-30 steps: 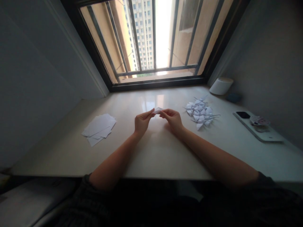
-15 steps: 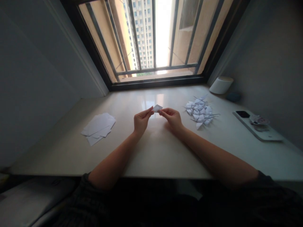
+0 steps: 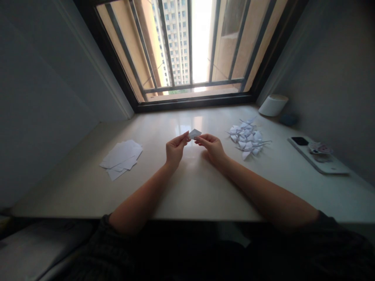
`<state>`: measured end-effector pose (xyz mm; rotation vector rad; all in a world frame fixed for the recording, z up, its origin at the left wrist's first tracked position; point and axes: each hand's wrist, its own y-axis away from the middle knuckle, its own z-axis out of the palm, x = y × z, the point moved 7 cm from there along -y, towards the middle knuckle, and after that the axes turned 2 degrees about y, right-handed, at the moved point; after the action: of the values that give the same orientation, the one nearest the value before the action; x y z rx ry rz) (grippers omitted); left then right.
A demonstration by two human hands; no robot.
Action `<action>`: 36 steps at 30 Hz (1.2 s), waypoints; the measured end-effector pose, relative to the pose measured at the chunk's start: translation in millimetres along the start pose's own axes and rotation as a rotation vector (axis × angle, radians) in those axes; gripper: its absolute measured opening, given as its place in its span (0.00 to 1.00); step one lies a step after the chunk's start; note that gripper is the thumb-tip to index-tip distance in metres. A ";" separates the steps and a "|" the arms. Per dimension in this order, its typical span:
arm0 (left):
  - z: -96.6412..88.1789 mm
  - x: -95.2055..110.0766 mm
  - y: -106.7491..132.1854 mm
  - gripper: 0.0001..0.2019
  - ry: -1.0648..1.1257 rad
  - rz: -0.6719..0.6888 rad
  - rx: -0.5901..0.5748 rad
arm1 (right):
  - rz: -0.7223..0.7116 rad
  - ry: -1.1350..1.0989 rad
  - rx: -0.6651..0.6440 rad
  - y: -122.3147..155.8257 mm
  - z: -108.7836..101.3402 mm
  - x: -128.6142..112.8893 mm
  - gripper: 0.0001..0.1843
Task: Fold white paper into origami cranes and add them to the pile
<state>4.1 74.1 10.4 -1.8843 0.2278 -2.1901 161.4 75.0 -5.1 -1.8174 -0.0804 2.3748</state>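
A small folded piece of white paper [image 3: 194, 134] is held just above the pale tabletop [image 3: 193, 187] between both hands. My left hand [image 3: 175, 149] pinches its left end with thumb and fingers. My right hand [image 3: 213, 147] pinches its right end, fingers curled. To the left lies a loose stack of flat white paper sheets [image 3: 121, 158]. A heap of several folded white paper figures [image 3: 247, 138] lies to the right of my right hand.
A white roll [image 3: 273, 105] stands at the back right corner beside a dark small object [image 3: 288, 118]. A phone with a dark camera block [image 3: 316, 159] and a small patterned item lie at the right edge. A barred window [image 3: 190, 50] rises behind the table.
Both hands and the folded paper stay nearly in place; the paper has risen slightly and tilted between the fingertips.
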 end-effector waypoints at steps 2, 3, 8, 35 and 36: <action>0.4 -0.9 0.3 0.16 0.007 -0.001 -0.001 | 0.003 0.001 0.002 0.4 -0.3 0.0 0.16; 0.6 -1.4 0.5 0.16 0.013 -0.004 -0.002 | 0.004 -0.002 0.003 0.7 -0.4 -0.1 0.16; 0.2 -3.1 0.8 0.16 0.038 -0.026 0.007 | 0.003 -0.022 0.002 2.1 0.9 -1.4 0.16; 2.4 -3.9 1.1 0.16 0.082 -0.052 -0.014 | 0.007 -0.039 0.032 -0.6 -3.3 2.9 0.15; 2.6 -4.1 1.4 0.17 0.085 -0.057 -0.010 | 0.013 -0.042 0.036 -0.7 -3.4 3.6 0.15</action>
<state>7.4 74.1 6.5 -1.8270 0.2023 -2.3131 163.8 76.1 -9.4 -1.7573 -0.0309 2.4078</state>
